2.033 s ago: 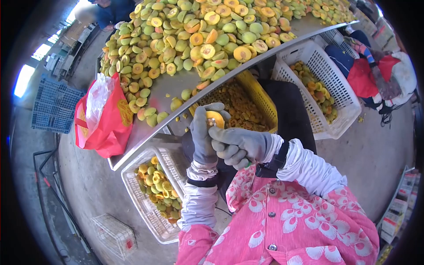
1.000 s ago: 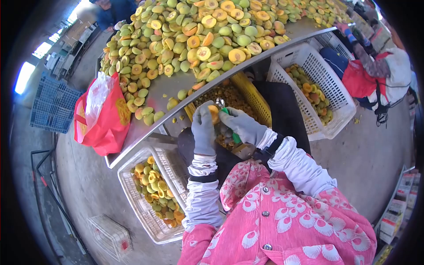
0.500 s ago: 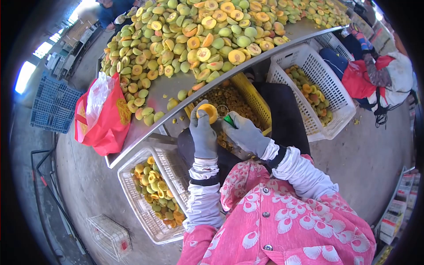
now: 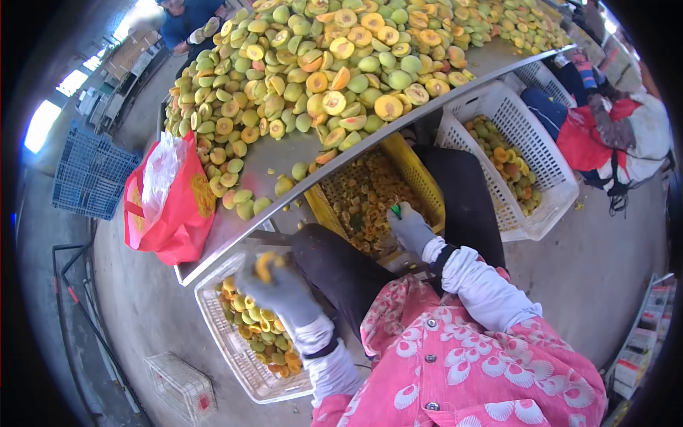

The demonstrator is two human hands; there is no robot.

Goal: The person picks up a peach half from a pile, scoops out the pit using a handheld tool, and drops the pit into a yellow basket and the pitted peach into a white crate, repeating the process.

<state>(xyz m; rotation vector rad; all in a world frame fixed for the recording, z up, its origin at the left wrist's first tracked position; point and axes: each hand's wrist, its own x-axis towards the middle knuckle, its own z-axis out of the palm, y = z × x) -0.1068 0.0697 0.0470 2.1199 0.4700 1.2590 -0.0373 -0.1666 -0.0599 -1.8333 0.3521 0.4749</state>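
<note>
My left hand (image 4: 281,288), in a grey glove and blurred by motion, is over the near end of a white crate (image 4: 245,381). Its fingers are round a hollowed orange peach half (image 4: 269,266). Several more hollowed halves (image 4: 260,324) lie in that crate. My right hand (image 4: 413,226), gloved too, is closed round a green-handled tool (image 4: 396,209), whose working end I cannot make out here. This hand is above a yellow crate (image 4: 329,213) that contains pits and scraps (image 4: 377,181).
A metal table (image 4: 274,148) bears a large heap of halved peaches (image 4: 299,78). At its left corner is a red bag (image 4: 178,220). Another white crate (image 4: 551,171) with fruit stands to the right. Co-workers (image 4: 186,28) sit around the table. Blue crates (image 4: 92,171) stand at far left.
My left hand has moved down and left with the peach half, from above the yellow crate to the white crate. My right hand has shifted right and lower with the tool.
</note>
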